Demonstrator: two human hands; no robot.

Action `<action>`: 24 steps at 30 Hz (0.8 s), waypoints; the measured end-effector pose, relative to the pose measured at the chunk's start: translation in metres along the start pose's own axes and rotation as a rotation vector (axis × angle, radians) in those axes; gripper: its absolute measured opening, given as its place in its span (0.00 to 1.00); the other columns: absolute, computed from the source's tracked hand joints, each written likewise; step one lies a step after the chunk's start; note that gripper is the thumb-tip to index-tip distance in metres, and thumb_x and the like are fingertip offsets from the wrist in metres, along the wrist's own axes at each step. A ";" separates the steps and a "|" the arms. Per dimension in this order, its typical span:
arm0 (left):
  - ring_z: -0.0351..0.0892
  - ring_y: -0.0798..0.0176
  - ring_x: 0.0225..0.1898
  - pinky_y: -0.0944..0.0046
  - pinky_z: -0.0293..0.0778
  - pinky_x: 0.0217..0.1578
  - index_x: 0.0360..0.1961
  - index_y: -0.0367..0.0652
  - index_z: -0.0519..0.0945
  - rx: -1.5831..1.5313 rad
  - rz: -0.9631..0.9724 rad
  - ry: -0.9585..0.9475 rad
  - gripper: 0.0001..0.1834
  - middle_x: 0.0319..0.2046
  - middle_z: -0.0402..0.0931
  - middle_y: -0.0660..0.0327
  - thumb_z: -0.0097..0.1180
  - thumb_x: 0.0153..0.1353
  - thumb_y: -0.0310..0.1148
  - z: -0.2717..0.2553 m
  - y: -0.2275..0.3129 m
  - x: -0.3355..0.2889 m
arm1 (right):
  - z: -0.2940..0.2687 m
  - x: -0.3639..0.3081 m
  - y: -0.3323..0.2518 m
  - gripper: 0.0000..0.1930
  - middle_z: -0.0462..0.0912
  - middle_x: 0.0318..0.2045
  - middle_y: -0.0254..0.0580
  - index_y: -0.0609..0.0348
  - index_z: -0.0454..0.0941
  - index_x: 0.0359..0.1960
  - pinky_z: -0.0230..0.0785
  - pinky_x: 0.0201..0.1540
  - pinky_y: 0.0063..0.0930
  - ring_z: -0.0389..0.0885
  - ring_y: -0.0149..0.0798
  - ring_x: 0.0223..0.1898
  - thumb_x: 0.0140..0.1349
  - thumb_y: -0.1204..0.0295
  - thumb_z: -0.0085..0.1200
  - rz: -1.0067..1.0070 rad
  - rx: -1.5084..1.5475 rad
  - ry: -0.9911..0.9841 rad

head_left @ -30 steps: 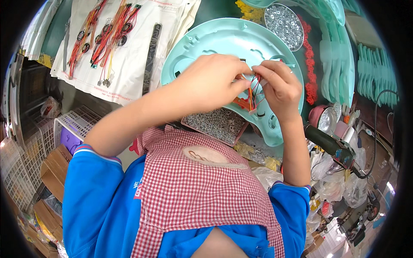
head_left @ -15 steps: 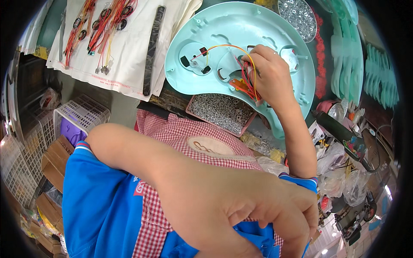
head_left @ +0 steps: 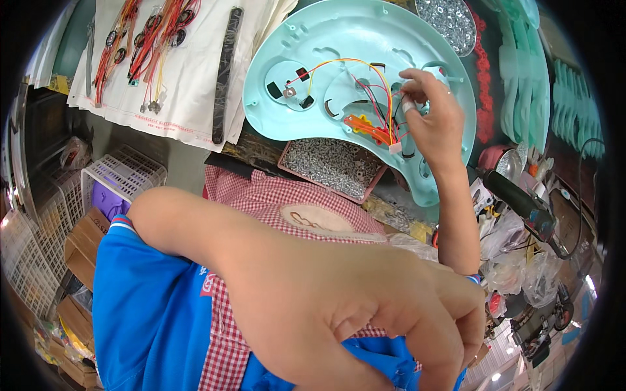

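Note:
My right hand hovers over the right part of a pale turquoise plastic shell, its thumb and forefinger apart and nothing seen between them. Beside the fingertips, a loop of red, yellow and dark wires stands free, ending in a white connector plug. The wires run near an orange part with a yellow piece in it and reach a small round fitting at the shell's left. Close to the camera, my left hand is bent with fingers and thumb apart, holding nothing visible; some fingertips are cut off or hidden.
Screws fill a pink tray at the table's front edge; a round container of metal pieces stands behind. Wired round parts lie on white sheets at left. More turquoise shells and a dark-handled power tool are at right.
My right hand has let go of the wire bundle and shifted slightly right, its fingers opening. The wires now stand loose in the shell. My left hand has barely moved.

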State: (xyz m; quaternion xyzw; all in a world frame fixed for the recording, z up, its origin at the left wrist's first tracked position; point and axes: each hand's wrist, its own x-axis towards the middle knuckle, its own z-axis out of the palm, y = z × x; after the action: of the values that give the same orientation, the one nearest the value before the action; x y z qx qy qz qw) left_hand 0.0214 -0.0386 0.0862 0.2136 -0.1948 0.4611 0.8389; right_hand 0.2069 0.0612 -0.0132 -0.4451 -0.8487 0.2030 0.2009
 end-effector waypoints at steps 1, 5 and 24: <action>0.75 0.61 0.37 0.65 0.72 0.33 0.39 0.32 0.83 0.030 0.014 -0.015 0.13 0.42 0.71 0.53 0.51 0.55 0.24 -0.001 -0.001 0.001 | 0.000 0.001 -0.001 0.18 0.81 0.27 0.37 0.53 0.77 0.44 0.73 0.35 0.34 0.80 0.40 0.32 0.51 0.83 0.57 -0.004 -0.021 -0.018; 0.75 0.61 0.37 0.65 0.72 0.33 0.40 0.32 0.83 0.159 0.165 -0.038 0.13 0.42 0.71 0.53 0.52 0.55 0.24 -0.003 -0.019 -0.004 | 0.004 0.008 0.003 0.18 0.81 0.26 0.38 0.53 0.77 0.45 0.73 0.34 0.36 0.80 0.41 0.31 0.51 0.82 0.57 -0.106 -0.090 -0.071; 0.76 0.50 0.43 0.56 0.71 0.45 0.40 0.39 0.81 1.414 0.033 0.298 0.13 0.40 0.78 0.54 0.59 0.52 0.28 -0.052 0.019 -0.005 | -0.026 -0.030 -0.043 0.05 0.83 0.30 0.40 0.68 0.82 0.33 0.69 0.31 0.17 0.77 0.26 0.28 0.55 0.83 0.62 0.274 0.789 0.361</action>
State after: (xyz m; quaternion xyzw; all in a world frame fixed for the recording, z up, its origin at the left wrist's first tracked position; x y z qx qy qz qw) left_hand 0.0093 -0.0047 0.0435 0.6374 0.2633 0.5135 0.5106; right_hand 0.2068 0.0179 0.0260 -0.4712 -0.5911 0.4546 0.4712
